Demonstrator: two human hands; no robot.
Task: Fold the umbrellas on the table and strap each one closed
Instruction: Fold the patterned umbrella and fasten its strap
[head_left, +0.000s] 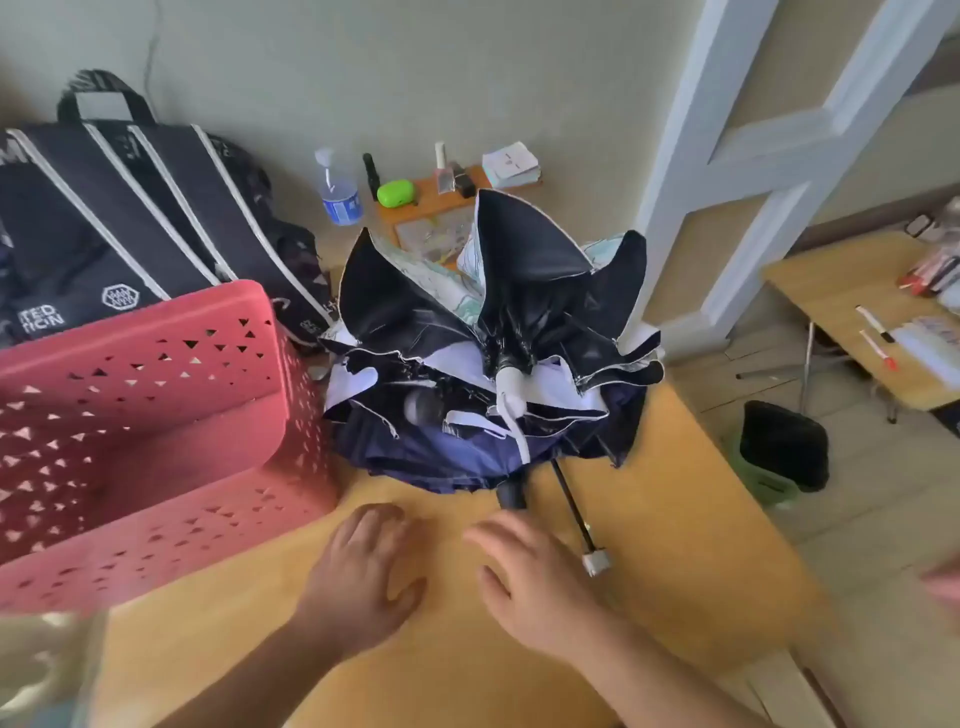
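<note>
I had both hands flat on the bench (675, 509), empty: left hand (363, 571) and right hand (535, 587) with fingers spread, just short of the umbrella pile (493, 364). The umbrellas lay heaped and tangled beside the red basket (156, 415), a black handle (511, 493) and a loose shaft (576, 512) poking toward me. I judged that pulling one might drag the others, snag ribs, or tip the heap off the bench's right edge.
</note>
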